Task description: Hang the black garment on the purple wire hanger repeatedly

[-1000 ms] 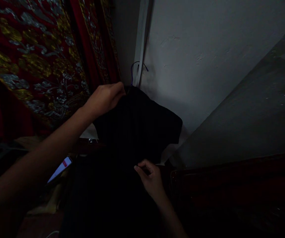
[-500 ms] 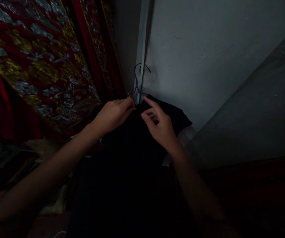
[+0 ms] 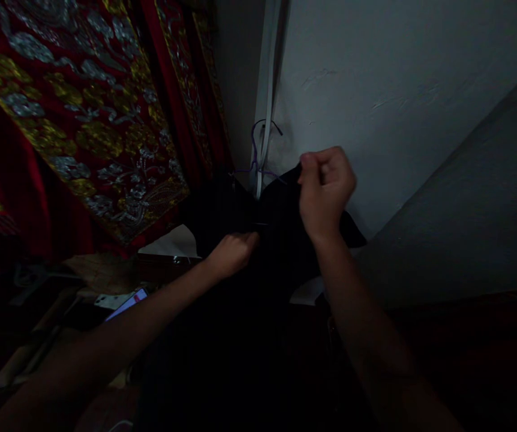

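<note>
A black garment (image 3: 240, 288) hangs on a thin purple hanger (image 3: 258, 153) hooked near a white strip in the wall corner. My right hand (image 3: 325, 192) is raised at the garment's right shoulder, fingers closed in a pinch on the dark fabric. Lower down, my left hand (image 3: 234, 252) is closed on the cloth at the garment's front, just below the neck. The scene is very dim and the lower part of the garment merges into shadow.
A red cloth embroidered in gold and silver (image 3: 83, 114) hangs at the left. A lit phone (image 3: 126, 303) lies on a cluttered surface below it. A pale wall (image 3: 397, 90) fills the right, with a dark slanted panel (image 3: 474, 210) beside it.
My right hand has moved up and right from the collar to the garment's shoulder and closed. My left hand has dropped from the collar to the front of the garment.
</note>
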### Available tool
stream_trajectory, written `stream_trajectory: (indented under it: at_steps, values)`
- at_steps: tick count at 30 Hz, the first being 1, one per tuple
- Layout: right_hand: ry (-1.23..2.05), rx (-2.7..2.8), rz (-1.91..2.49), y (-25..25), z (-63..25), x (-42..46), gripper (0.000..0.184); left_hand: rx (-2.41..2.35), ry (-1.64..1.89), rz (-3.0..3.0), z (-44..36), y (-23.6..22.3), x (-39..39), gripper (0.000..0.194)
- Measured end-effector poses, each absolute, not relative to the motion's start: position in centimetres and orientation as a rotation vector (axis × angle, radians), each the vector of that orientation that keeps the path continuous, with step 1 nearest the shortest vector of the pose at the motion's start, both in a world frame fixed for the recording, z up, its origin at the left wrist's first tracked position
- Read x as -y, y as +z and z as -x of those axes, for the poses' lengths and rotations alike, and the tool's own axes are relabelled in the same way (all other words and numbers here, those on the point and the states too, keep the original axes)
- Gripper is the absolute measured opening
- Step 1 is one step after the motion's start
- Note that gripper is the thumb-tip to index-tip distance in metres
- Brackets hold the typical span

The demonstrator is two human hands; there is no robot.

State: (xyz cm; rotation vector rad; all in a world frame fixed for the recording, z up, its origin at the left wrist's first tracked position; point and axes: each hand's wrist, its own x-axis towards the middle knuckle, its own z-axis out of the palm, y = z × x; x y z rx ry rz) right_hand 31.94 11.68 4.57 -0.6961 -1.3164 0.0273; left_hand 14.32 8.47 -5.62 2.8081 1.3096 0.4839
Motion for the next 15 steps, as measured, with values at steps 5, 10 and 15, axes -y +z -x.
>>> stream_trajectory:
  at_steps: [5, 10, 15]
  values:
    - [0.106, 0.975, 0.694, 3.5, -39.3, -9.3, 0.016, -1.159, 0.541, -2.753, -14.0, -10.2, -5.1, 0.01]
    - [0.686, 0.632, 0.723, -0.7, -43.5, -5.1, 0.02, -1.32, 1.508, -2.412, -13.8, -6.3, -7.8, 0.049]
    - [1.04, 0.367, 0.627, -5.2, -43.7, -2.1, 0.015, -1.508, 1.9, -2.181, -14.3, -2.0, -14.2, 0.059]
